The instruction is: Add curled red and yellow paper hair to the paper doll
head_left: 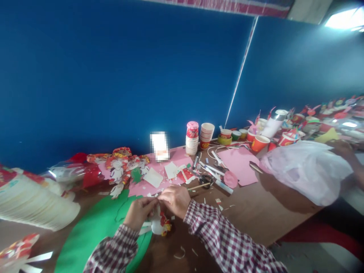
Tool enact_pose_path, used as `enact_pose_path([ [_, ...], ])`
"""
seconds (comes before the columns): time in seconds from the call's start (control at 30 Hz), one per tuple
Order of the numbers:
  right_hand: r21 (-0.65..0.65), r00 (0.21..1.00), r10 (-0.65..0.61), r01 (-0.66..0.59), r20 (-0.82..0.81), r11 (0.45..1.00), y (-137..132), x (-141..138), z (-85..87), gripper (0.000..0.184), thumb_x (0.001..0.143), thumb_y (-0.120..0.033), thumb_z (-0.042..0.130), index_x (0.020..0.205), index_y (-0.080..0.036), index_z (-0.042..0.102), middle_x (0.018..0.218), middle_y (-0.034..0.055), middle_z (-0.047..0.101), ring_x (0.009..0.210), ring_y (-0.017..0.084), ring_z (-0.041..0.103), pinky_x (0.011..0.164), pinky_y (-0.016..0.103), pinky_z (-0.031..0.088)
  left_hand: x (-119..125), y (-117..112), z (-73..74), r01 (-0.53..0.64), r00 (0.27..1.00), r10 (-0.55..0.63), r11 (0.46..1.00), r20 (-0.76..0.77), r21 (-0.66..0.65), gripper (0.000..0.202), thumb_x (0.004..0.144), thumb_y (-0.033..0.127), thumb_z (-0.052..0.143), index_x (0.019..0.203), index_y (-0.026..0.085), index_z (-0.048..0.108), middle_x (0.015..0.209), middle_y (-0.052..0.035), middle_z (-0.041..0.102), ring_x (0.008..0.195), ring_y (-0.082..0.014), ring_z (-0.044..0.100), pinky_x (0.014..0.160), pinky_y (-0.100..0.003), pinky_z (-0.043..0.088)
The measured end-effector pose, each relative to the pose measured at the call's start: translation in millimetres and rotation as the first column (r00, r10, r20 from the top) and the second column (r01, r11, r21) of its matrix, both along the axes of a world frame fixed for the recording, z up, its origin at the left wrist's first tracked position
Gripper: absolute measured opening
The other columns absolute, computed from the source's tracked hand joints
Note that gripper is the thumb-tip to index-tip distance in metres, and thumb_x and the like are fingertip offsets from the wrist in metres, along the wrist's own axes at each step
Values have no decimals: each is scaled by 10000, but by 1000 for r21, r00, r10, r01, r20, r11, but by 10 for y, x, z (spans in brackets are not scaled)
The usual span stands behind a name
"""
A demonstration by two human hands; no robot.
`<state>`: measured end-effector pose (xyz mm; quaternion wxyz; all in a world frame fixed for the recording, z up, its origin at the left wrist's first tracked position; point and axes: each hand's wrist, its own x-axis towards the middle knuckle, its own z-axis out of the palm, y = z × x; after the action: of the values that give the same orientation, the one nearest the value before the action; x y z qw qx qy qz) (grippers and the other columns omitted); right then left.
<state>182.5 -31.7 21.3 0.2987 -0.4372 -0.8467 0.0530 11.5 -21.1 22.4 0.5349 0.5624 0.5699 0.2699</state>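
My left hand (139, 213) and my right hand (176, 199) meet over the table, thumbs and fingertips pinched close together. From between them hangs a white paper cut-out (156, 226) with red and yellow printed parts. Its upper end is hidden by my fingers, so exactly how each hand grips it is hard to see. Under my left forearm lies a green paper sheet (93, 227). Just beyond my hands, a pair of black-handled scissors (209, 181) lies beside a thin wooden stick (198, 186). White paper pieces (153, 177) rest on pink paper (142, 189).
Stacked paper cups (207, 136) stand near the blue wall (127, 76). A large stack of white paper pieces (36, 201) leans at the left. Markers (224, 186), a white plastic bag (307, 170) and several decorated cups occupy the right side. Paper scraps dot the brown table (241, 220).
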Motion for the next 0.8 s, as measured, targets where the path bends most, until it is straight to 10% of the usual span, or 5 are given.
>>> enact_pose_path([
  [0.8,87,998,-60,62,-28,994,118,21,-32,160,829,-239,486,858,-256,642,831,-34,651,755,118,530,667,225,386,49,142,-136,-21,999,21,1000,-30,23,497,599,611,526,612,116,572,407,34,447,361,-59,339,367,-167,225],
])
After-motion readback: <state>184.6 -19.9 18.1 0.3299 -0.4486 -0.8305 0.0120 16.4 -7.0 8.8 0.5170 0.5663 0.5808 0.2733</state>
